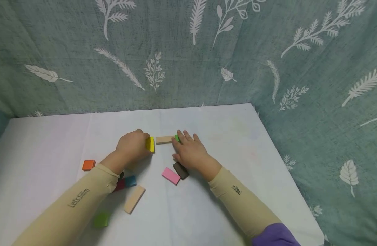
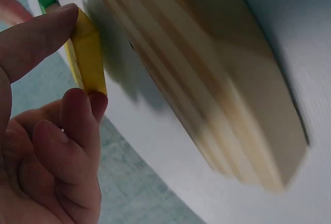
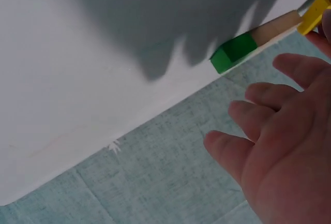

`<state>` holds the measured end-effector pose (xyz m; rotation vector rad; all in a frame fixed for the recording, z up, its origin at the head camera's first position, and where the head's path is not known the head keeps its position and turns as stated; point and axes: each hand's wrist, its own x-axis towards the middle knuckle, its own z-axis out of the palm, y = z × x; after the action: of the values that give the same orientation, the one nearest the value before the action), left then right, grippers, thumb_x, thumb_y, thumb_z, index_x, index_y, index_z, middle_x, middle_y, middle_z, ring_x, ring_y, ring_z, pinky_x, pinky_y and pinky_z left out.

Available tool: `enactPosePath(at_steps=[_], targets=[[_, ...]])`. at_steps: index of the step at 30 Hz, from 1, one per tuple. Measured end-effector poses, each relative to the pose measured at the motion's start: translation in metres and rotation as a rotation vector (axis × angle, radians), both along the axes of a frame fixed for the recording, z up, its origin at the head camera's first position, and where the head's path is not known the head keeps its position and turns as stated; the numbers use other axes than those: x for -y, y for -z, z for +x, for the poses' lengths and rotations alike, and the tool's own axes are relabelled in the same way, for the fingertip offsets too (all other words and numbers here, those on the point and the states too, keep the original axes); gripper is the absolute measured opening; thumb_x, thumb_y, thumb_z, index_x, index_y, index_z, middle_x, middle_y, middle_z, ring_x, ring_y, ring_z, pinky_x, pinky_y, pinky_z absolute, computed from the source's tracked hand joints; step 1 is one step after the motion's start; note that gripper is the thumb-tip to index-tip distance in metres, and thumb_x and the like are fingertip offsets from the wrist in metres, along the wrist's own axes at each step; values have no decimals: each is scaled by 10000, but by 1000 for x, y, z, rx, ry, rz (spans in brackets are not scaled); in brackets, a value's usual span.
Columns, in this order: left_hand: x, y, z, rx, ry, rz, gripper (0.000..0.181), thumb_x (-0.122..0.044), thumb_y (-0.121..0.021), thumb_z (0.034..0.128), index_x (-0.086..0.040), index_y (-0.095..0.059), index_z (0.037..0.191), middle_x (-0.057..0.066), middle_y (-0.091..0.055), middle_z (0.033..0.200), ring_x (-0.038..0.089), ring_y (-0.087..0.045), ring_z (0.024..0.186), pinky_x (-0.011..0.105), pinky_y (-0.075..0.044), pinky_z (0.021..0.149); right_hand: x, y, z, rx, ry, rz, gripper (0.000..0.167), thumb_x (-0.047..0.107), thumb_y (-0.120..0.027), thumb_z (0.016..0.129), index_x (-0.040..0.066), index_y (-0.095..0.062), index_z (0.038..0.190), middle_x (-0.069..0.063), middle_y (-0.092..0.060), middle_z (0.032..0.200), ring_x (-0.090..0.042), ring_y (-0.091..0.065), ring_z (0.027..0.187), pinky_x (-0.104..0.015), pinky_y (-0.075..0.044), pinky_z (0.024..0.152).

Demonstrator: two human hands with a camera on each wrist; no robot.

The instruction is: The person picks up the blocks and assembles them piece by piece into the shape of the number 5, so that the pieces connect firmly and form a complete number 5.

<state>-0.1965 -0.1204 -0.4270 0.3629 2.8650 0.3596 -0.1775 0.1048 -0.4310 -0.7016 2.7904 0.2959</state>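
Note:
My left hand (image 1: 132,146) pinches a yellow block (image 1: 152,145) near the left end of a plain wooden block (image 1: 164,140). In the left wrist view the thumb and fingers hold opposite ends of the yellow block (image 2: 89,53). A green block (image 1: 177,138) sits end to end with the plain wooden block, as the right wrist view shows with the green block (image 3: 235,53) and wooden block (image 3: 276,28) in line. Over the green block, partly hiding it, is my right hand (image 1: 191,152), its fingers spread and holding nothing.
Nearer on the white table (image 1: 237,171) lie a pink block (image 1: 171,176), dark brown block (image 1: 180,170), orange block (image 1: 88,165), red block (image 1: 120,185), blue block (image 1: 131,181), wooden block (image 1: 134,199) and light green block (image 1: 101,219). A leaf-patterned curtain (image 1: 176,92) hangs behind.

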Motion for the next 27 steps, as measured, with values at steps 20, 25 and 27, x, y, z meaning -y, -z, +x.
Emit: enactPosePath(at_steps=[20,25,27], targets=[[-11,0,-2,43,-15,-12,603,-331,-858,797,-23,-672,1280,161,-695,1083,274,-639,853,487,-573,811,1,13,-10,61,5,-9,649,472,-432,1058,243,-213,1624,-64,-181,1698,-290,-250,1551,-556,-253,1228],[-12,1,0,46,-11,-10,586,-334,-856,799,-31,-678,1268,147,-698,1052,260,-626,820,472,-569,784,1,13,-10,67,11,-11,670,488,-449,1049,241,-211,1625,-67,-172,1699,-282,-245,1553,-548,-250,1232],[-12,2,1,45,-8,-13,578,-334,-854,800,-35,-680,1263,142,-699,1040,254,-624,809,468,-569,774,1,13,-10,72,10,-15,678,493,-456,1046,241,-209,1625,-68,-168,1699,-280,-246,1553,-549,-252,1231]])
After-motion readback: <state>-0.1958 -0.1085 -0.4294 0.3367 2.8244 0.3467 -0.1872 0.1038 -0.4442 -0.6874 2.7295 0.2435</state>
